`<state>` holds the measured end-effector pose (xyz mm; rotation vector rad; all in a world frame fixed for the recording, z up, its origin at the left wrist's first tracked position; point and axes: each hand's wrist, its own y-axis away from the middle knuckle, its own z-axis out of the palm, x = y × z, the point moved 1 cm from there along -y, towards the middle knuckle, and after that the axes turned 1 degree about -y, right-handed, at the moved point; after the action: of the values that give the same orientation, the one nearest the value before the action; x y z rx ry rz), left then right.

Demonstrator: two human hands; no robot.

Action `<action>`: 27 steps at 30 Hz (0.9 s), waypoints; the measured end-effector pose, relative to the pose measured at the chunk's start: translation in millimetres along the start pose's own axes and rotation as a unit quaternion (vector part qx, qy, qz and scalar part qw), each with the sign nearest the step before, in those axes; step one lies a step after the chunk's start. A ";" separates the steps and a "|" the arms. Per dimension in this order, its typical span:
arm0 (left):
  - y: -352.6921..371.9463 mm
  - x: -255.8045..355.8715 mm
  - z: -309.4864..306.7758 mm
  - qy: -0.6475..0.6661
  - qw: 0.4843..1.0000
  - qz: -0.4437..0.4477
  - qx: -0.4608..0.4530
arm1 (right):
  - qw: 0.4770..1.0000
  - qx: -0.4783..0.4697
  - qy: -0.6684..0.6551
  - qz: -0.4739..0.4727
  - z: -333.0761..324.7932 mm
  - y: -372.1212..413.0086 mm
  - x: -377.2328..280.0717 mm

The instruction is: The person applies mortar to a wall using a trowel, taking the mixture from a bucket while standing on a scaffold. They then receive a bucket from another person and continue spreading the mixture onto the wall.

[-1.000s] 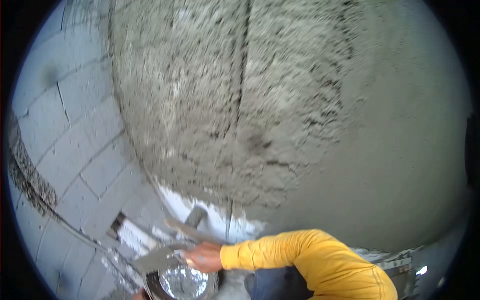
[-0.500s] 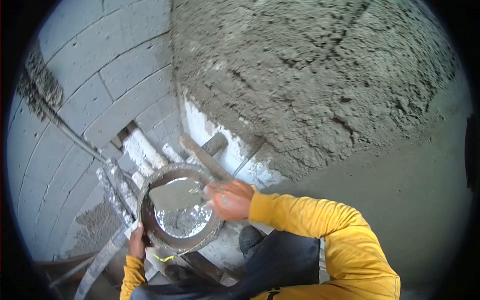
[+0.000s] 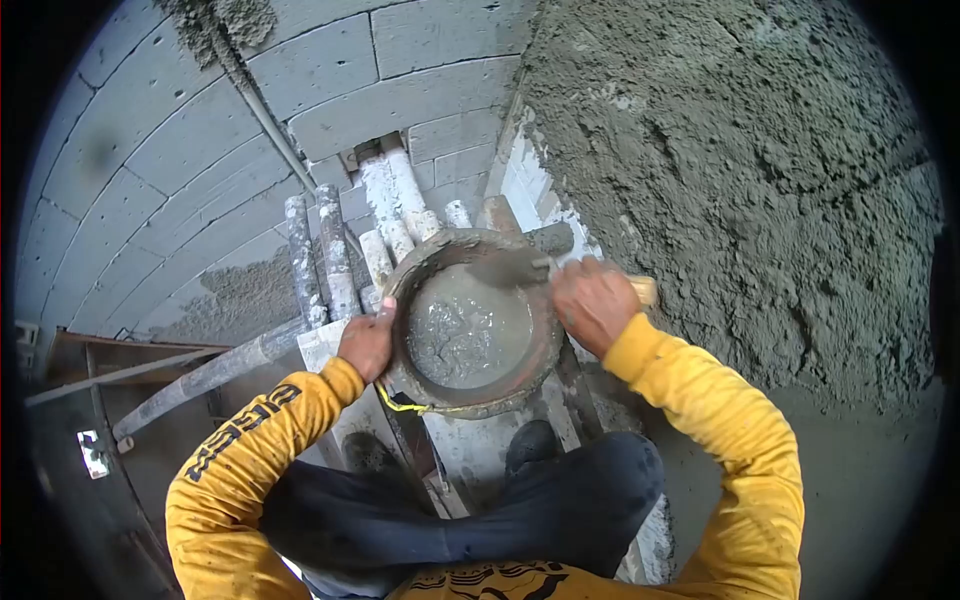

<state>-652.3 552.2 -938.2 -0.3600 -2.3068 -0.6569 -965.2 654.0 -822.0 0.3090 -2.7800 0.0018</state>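
Observation:
A round mortar-caked pan (image 3: 480,398) holds wet grey cement and sits in front of my knees. My left hand (image 3: 365,343) grips the pan's left rim. My right hand (image 3: 592,300) is closed around the wooden handle of a trowel (image 3: 510,268). The trowel's blade lies flat over the far side of the pan, coated in cement. Both my arms wear yellow sleeves. My dark trousers and shoes show below the pan.
A freshly plastered rough wall (image 3: 740,170) rises on the right. Bare grey block wall (image 3: 200,140) is to the left, with a thin conduit (image 3: 265,110) running down it. Cement-spattered scaffold poles (image 3: 330,250) and planks (image 3: 200,375) lie under and left of the pan.
The view swung down and left from the plastered wall onto the pan. The trowel moved from the pan's middle to its far rim. My left arm came fully into view.

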 end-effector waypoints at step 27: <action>14.8 43.6 23.9 0.164 0.972 -0.100 0.137 | 0.952 -0.248 -0.144 -0.112 72.6 -47.2 -19.4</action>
<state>-690.4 580.6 -917.6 0.1067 -2.0901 -0.4458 -961.7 609.2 -898.6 0.5208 -2.8782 -0.8431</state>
